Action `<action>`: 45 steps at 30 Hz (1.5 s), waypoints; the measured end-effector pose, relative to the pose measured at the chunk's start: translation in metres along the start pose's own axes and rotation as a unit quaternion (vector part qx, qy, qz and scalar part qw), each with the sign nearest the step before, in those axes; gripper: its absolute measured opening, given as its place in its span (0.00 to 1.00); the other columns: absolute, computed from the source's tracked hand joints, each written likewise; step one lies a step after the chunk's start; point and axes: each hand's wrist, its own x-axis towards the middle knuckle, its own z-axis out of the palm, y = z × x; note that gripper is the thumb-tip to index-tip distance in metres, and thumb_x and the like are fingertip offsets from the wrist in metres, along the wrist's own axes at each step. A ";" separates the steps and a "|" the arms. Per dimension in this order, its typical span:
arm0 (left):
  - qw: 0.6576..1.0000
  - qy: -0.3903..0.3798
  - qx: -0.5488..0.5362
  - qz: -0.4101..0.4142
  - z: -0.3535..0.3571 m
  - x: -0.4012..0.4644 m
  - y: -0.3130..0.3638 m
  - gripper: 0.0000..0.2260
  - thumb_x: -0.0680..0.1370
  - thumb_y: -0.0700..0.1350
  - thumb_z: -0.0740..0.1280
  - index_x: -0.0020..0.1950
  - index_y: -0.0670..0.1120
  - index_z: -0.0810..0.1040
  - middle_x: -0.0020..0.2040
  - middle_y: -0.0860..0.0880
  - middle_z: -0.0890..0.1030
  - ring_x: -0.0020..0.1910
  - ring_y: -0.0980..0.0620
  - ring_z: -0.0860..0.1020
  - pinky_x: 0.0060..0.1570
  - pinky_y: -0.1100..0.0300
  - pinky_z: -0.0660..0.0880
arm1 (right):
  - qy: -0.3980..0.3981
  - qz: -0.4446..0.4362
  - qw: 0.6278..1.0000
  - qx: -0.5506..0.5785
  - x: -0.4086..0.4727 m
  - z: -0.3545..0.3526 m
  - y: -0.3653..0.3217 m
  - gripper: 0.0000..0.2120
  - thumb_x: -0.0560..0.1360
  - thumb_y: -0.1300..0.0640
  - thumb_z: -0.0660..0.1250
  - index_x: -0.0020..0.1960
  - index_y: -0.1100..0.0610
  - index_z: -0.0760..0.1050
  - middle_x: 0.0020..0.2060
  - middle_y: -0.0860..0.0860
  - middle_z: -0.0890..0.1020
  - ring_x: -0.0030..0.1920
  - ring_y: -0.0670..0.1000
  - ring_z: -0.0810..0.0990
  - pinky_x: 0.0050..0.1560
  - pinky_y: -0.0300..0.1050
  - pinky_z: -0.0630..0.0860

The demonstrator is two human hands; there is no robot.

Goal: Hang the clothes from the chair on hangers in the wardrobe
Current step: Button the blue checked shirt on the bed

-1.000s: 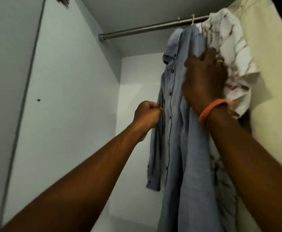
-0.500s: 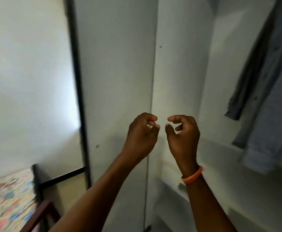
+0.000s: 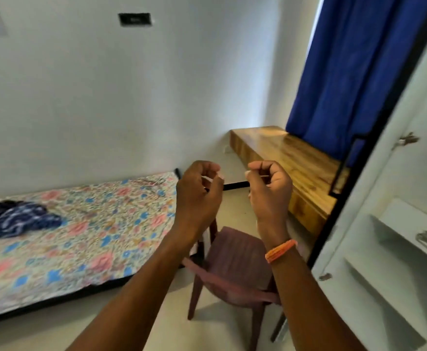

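Turning from the wardrobe point(image 3: 394, 249) toward the room, we are raising our left hand point(image 3: 198, 196) and right hand point(image 3: 270, 191) side by side, fingers curled, gripping nothing. Below them the chair point(image 3: 235, 262) is sitting bare.

A bed point(image 3: 55, 274) with a flowered sheet point(image 3: 86, 236) runs along the white wall point(image 3: 131, 97) on the left. A dark blue patterned cloth point(image 3: 15, 219) lies crumpled near the bed's left end. High on the wall sits a dark switch plate point(image 3: 135, 19). A blue curtain point(image 3: 354, 72) hangs at the right, its lower edge behind the far end of a glossy wooden desk point(image 3: 288, 160) set in the room's corner. The floor point(image 3: 156, 325) is pale.
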 end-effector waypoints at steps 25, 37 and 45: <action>0.860 0.256 0.089 -0.431 -0.440 0.218 -0.493 0.09 0.82 0.44 0.64 0.61 0.44 0.73 0.54 0.40 0.77 0.44 0.43 0.75 0.45 0.47 0.73 | -0.392 0.241 0.885 -0.077 -0.074 0.695 0.236 0.06 0.75 0.63 0.67 0.39 0.63 0.75 0.35 0.57 0.78 0.33 0.54 0.72 0.36 0.46 0.71; 0.806 0.222 0.129 -0.534 -0.632 0.345 -0.812 0.05 0.80 0.39 0.61 0.55 0.46 0.72 0.45 0.42 0.77 0.34 0.45 0.72 0.36 0.53 0.69 | -0.479 0.265 0.812 -0.202 -0.149 1.033 0.407 0.20 0.76 0.64 0.66 0.31 0.56 0.61 0.29 0.58 0.67 0.31 0.53 0.65 0.35 0.45 0.70; 0.784 0.105 0.172 -0.587 -0.744 0.384 -1.100 0.14 0.80 0.42 0.66 0.63 0.40 0.71 0.53 0.43 0.79 0.44 0.45 0.76 0.38 0.56 0.69 | -0.561 0.263 0.705 -0.346 -0.244 1.264 0.601 0.15 0.76 0.60 0.68 0.37 0.55 0.64 0.33 0.50 0.69 0.33 0.50 0.68 0.37 0.43 0.69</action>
